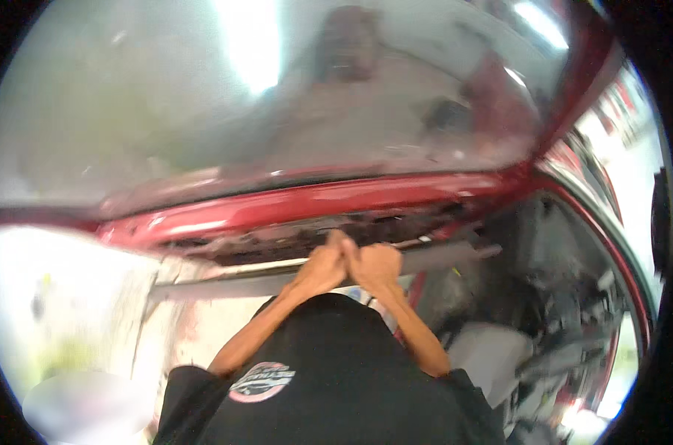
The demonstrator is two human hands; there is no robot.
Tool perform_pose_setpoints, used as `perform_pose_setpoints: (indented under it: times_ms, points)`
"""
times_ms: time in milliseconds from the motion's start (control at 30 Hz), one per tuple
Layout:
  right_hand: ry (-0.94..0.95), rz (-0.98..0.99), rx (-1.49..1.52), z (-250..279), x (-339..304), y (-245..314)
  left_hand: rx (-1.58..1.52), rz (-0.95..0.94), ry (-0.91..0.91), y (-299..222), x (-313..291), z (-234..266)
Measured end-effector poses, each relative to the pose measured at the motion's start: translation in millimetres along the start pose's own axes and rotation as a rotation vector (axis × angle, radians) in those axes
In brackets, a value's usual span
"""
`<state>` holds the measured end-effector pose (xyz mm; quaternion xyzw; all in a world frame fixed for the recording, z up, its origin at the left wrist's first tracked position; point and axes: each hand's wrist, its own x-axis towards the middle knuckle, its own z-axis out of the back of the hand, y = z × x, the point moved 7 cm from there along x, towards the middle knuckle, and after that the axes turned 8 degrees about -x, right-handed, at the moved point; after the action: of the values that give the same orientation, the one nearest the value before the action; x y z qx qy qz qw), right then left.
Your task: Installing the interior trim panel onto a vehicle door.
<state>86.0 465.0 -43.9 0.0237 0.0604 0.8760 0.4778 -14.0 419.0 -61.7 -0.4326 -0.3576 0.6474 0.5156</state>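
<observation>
My left hand (322,270) and my right hand (377,265) are together in front of my chest, fingers curled and thumbs close to each other. Anything held between them is hidden or blurred. Below and behind the hands runs a long grey strip (225,288), its middle covered by them; whether they touch it I cannot tell. Just beyond lies a dark, cluttered gap (277,239) along a glossy red car body edge (277,206). Above that edge spreads a large glass pane (203,141) with lights and shapes reflected in it.
To the right, a red-framed opening (611,230) shows a dark car interior with a grey panel (492,348) and jumbled parts. A pale surface (195,326) lies at the left, with a whitish round shape (88,408) at lower left. Much is blurred.
</observation>
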Motion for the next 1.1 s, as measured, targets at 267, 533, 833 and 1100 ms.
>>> perform_pose_setpoints:
  times_ms: [267,533,833,1100]
  points:
    - [-0.070,-0.011,0.043,5,-1,-3,-0.024,-0.160,-0.392,20,-81,92]
    - [0.029,-0.111,-0.025,14,-2,-2,0.053,0.138,-2.057,237,-340,221]
    - [-0.018,-0.089,0.010,24,9,-19,-1.063,0.366,-1.762,451,-313,231]
    - [-0.104,-0.197,-0.018,38,3,-51,-1.159,-0.380,-1.754,394,-264,281]
